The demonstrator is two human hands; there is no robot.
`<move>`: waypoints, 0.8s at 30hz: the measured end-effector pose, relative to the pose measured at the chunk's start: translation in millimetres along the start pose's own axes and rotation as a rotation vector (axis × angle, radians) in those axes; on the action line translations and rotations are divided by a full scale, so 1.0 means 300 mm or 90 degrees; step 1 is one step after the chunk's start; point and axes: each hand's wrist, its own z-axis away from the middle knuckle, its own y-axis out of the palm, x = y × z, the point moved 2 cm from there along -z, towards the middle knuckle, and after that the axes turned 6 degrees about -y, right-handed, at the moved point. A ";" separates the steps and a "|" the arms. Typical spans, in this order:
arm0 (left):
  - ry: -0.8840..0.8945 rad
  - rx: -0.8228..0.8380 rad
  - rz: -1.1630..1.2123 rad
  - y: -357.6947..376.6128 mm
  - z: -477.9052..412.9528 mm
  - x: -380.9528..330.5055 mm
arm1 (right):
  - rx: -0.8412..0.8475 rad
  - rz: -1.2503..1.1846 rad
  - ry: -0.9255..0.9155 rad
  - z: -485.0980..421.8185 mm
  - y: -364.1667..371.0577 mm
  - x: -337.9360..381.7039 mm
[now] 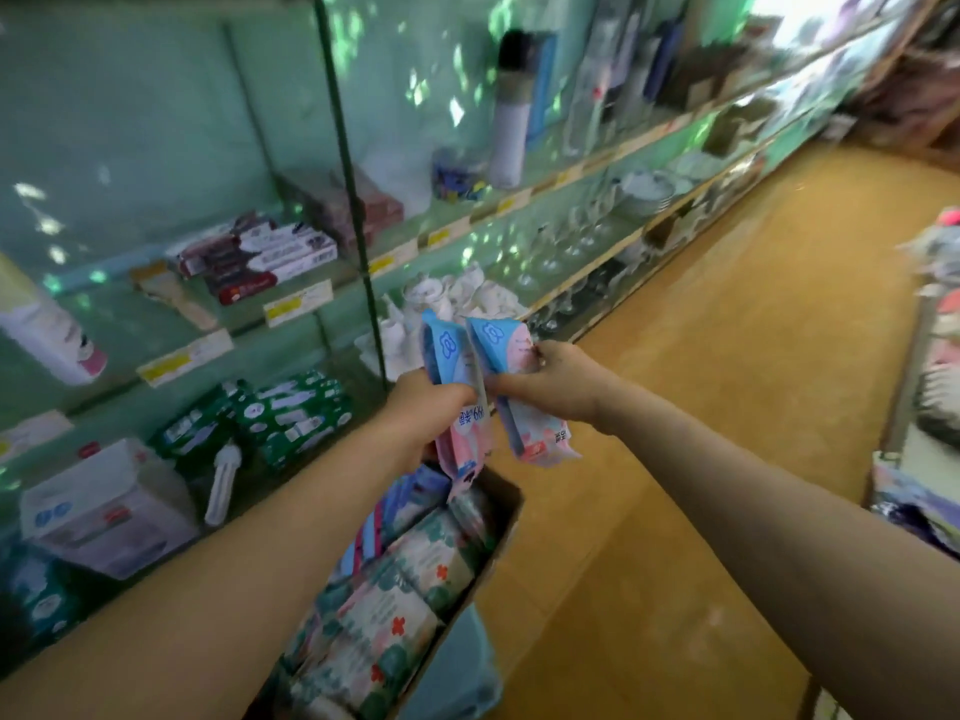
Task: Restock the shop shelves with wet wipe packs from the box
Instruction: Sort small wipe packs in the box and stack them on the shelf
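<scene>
The left hand (428,407) is curled round the middle of a soft pink-and-blue wet wipe pack (465,441). The right hand (553,384) grips a second pack of the same pink-and-blue kind (501,337). The two packs are held upright, side by side and touching, above the far end of the brown cardboard box (506,504).

Neither pack is on a shelf yet. The box below is well filled with blue-and-pink packs and white-and-green flowered packs (415,579), so most of the restocking seems to be left. The green-framed glass shelves (358,241) just to the left carry green packets (296,407) on the low tier. No pink-and-blue pack can be made out there, so it is not clear how much has already been placed.

The fingertips of both hands are hidden behind the packs. The near end of the box is cut off by the bottom edge and covered by the left forearm. A pale blue object (467,667) beneath the box is too little seen to name. The far shelves are blurred and overexposed.
</scene>
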 end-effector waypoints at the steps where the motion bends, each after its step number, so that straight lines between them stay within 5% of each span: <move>1: 0.019 0.017 -0.009 0.035 0.015 -0.046 | -0.020 -0.003 0.002 0.024 -0.050 0.001; 24: 0.383 0.477 -0.164 1.173 0.687 -0.864 | -0.570 0.057 0.173 0.918 -1.265 -0.324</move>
